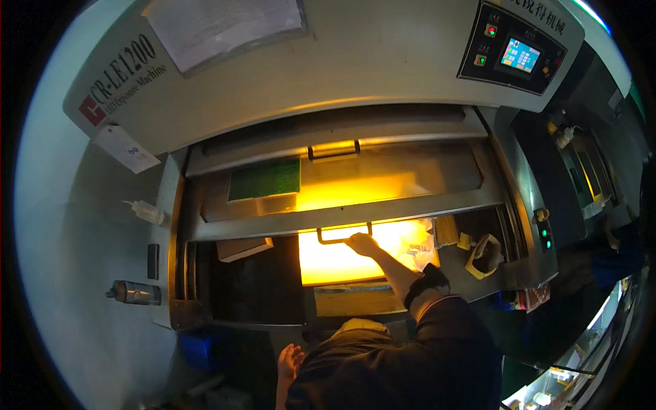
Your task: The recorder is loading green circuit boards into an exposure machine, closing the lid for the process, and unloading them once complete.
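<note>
My right hand is closed on the right end of a dark bar handle, fixed to the front rail of a wide metal-framed drawer in a large grey machine. A black band circles my right wrist. Below, close to my body, my left hand hangs with its fingers loosely apart and nothing visible in them. Inside the frame, at its left half, lies a rectangular green panel. A glowing yellow-white light panel sits beneath the rail, just below my right hand.
A second handle is on the rear rail. Right of the light stand a yellow open container and small blocks. A cardboard box sits at left. Bottles are along the left side. A control screen glows upper right.
</note>
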The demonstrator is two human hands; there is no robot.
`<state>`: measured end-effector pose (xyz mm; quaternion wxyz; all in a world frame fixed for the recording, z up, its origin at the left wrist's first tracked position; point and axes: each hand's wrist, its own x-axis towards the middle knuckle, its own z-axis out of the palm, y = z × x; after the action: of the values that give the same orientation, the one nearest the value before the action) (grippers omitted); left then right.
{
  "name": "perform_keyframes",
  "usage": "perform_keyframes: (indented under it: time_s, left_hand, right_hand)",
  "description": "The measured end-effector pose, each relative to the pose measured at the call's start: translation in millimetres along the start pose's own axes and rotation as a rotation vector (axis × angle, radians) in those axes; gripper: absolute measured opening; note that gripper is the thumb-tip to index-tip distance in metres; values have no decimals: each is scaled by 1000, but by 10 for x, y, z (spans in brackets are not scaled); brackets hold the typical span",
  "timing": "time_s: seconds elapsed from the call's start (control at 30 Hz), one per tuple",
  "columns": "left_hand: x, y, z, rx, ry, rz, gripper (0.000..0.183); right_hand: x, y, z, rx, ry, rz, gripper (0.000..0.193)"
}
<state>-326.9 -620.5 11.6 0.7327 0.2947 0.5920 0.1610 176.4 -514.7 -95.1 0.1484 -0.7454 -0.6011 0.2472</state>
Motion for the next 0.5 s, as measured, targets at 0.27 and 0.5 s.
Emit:
perform_keyframes:
  time_s: [0.27,0.5]
  left_hand:
    - [-88,301,-542,252,94,-6,43]
    - [81,736,-1393,362,-63,261,48]
  right_hand:
    - [214,-1648,-601,212,224,-131,41]
    - [-48,-2047,-263,-253,592,101,70]
